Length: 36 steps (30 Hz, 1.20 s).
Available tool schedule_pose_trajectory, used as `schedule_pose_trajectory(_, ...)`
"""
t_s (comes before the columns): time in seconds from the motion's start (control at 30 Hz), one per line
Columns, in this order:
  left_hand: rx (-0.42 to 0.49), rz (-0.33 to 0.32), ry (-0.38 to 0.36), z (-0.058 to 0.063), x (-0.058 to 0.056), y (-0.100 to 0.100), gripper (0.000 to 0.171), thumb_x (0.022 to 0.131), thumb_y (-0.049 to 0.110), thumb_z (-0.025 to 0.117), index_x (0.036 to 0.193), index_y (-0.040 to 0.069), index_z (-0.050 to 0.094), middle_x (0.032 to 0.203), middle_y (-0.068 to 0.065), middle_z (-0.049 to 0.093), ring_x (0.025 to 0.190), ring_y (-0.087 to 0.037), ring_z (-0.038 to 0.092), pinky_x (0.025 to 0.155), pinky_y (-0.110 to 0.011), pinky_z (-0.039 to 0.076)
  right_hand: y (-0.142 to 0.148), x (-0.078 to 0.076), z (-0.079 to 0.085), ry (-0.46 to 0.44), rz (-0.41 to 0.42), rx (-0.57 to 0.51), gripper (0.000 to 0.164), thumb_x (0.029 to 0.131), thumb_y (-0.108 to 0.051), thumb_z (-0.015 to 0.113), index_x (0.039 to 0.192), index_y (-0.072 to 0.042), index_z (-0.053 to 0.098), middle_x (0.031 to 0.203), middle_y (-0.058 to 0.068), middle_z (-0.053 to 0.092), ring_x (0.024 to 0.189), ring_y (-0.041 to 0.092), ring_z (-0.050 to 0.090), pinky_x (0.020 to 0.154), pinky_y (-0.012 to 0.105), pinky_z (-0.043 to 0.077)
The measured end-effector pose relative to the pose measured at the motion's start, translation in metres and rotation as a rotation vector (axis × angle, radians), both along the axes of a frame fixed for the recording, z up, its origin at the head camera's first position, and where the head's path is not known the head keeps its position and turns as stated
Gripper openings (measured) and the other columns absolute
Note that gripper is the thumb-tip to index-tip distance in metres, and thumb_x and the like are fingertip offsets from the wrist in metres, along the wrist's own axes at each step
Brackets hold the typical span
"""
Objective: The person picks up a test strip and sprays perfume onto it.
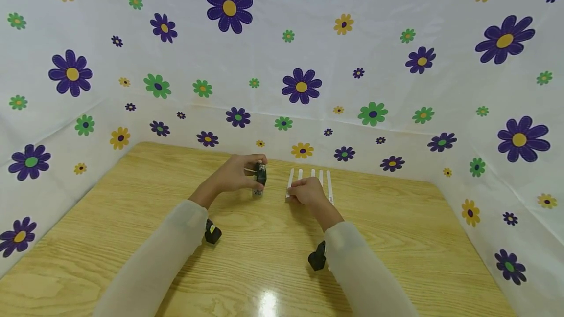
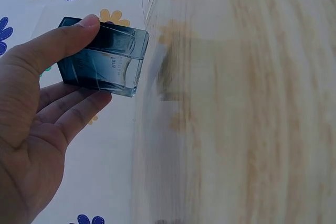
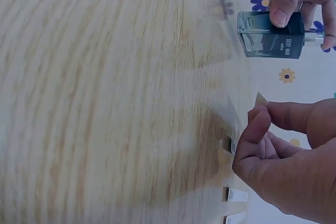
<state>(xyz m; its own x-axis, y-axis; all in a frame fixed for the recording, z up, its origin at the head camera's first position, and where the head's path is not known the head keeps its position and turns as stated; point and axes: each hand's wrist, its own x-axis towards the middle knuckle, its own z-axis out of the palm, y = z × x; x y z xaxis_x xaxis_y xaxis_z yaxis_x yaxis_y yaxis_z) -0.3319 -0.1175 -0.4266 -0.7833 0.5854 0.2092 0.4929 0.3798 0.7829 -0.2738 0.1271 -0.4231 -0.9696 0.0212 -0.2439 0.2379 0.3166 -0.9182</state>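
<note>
My left hand (image 1: 239,172) grips a dark teal glass perfume bottle (image 2: 118,59), thumb on one face and fingers on the other. In the right wrist view its fingertip is at the sprayer (image 3: 314,38) on top of the bottle. The bottle stays upright, its base close to the table; whether it touches cannot be told. To the right of it, my right hand (image 1: 310,192) pinches a white paper strip (image 1: 291,179) between thumb and index finger. Several more white strips (image 1: 329,182) lie side by side behind and beside this hand, partly hidden by it.
Both hands are over the far part of a wooden table (image 1: 246,263). A white sheet with printed flowers (image 1: 264,53) stands along its back and both sides. Black wrist cameras (image 1: 317,257) hang below the sleeves.
</note>
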Motion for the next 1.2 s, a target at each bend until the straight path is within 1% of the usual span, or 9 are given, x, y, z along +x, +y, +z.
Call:
schedule_pose_trajectory(0.2,0.018,-0.009,-0.025,-0.001,0.001,0.0,0.053,0.079,0.011,0.091,0.122,0.023,0.063,0.133,-0.017,0.065,0.12,-0.032,0.065,0.098,-0.045,0.053,0.0,0.0,0.0,0.009,-0.002,0.005,0.023,0.098,-0.001,0.065,0.117,0.012,0.068,0.107,0.021,0.069,0.078,0.016,0.067,0.07,0.026,0.053)
schedule_pose_trajectory(0.47,0.038,-0.011,-0.049,-0.004,-0.001,-0.001,0.054,0.078,0.01,0.091,0.123,0.022,0.064,0.135,-0.018,0.063,0.122,-0.031,0.064,0.098,-0.041,0.053,0.0,0.0,0.0,0.008,-0.019,0.008,0.024,0.098,0.0,0.065,0.118,0.013,0.067,0.109,0.023,0.069,0.08,0.018,0.067,0.074,0.028,0.056)
schedule_pose_trajectory(0.57,0.054,-0.008,-0.066,-0.005,0.0,-0.002,0.056,0.077,0.008,0.091,0.125,0.019,0.065,0.135,-0.019,0.063,0.122,-0.031,0.063,0.098,-0.04,0.053,0.001,0.0,-0.001,0.006,-0.023,0.033,0.023,0.097,-0.001,0.065,0.116,0.011,0.069,0.107,0.021,0.07,0.079,0.018,0.065,0.073,0.028,0.055)
schedule_pose_trajectory(0.67,0.07,-0.006,-0.078,-0.007,0.0,-0.002,0.058,0.077,0.007,0.091,0.128,0.014,0.064,0.135,-0.019,0.063,0.123,-0.032,0.063,0.099,-0.04,0.053,0.003,0.001,-0.002,0.012,-0.021,0.07,0.02,0.097,-0.002,0.065,0.112,0.01,0.072,0.103,0.018,0.071,0.076,0.016,0.062,0.069,0.027,0.052)
schedule_pose_trajectory(0.77,0.079,-0.002,-0.082,-0.008,0.0,-0.002,0.06,0.077,0.006,0.091,0.13,0.009,0.063,0.135,-0.019,0.062,0.125,-0.033,0.062,0.1,-0.041,0.052,0.005,0.002,-0.002,0.02,-0.026,0.074,0.018,0.098,-0.002,0.064,0.109,0.009,0.073,0.101,0.017,0.071,0.071,0.016,0.057,0.065,0.027,0.048)
schedule_pose_trajectory(0.9,0.09,0.003,-0.094,-0.009,0.0,-0.003,0.06,0.077,0.004,0.09,0.13,0.005,0.062,0.136,-0.018,0.062,0.126,-0.033,0.06,0.1,-0.041,0.052,0.009,0.003,-0.001,0.022,-0.036,0.048,0.021,0.099,-0.002,0.062,0.112,0.01,0.072,0.099,0.017,0.071,0.066,0.016,0.054,0.064,0.027,0.046)
schedule_pose_trajectory(1.03,0.105,0.006,-0.116,-0.01,0.001,-0.004,0.061,0.076,0.001,0.09,0.13,0.004,0.062,0.138,-0.018,0.06,0.128,-0.033,0.059,0.101,-0.041,0.051,0.013,0.004,0.0,0.028,-0.038,0.055,0.023,0.099,-0.003,0.063,0.116,0.01,0.072,0.096,0.017,0.071,0.067,0.016,0.056,0.066,0.028,0.048)
schedule_pose_trajectory(1.1,0.111,0.006,-0.126,-0.01,0.002,-0.004,0.061,0.076,0.0,0.09,0.13,0.004,0.062,0.139,-0.019,0.06,0.129,-0.034,0.058,0.101,-0.042,0.051,0.016,0.004,0.0,0.039,-0.039,0.057,0.023,0.099,-0.003,0.063,0.116,0.01,0.072,0.099,0.018,0.072,0.07,0.017,0.059,0.067,0.029,0.05)
schedule_pose_trajectory(1.2,0.115,0.018,-0.131,-0.011,0.003,-0.005,0.061,0.075,0.0,0.09,0.13,0.004,0.062,0.139,-0.017,0.059,0.129,-0.035,0.057,0.101,-0.043,0.051,0.021,0.005,0.0,0.056,-0.031,0.03,0.025,0.1,-0.003,0.062,0.117,0.012,0.071,0.104,0.021,0.071,0.077,0.019,0.062,0.071,0.029,0.053)
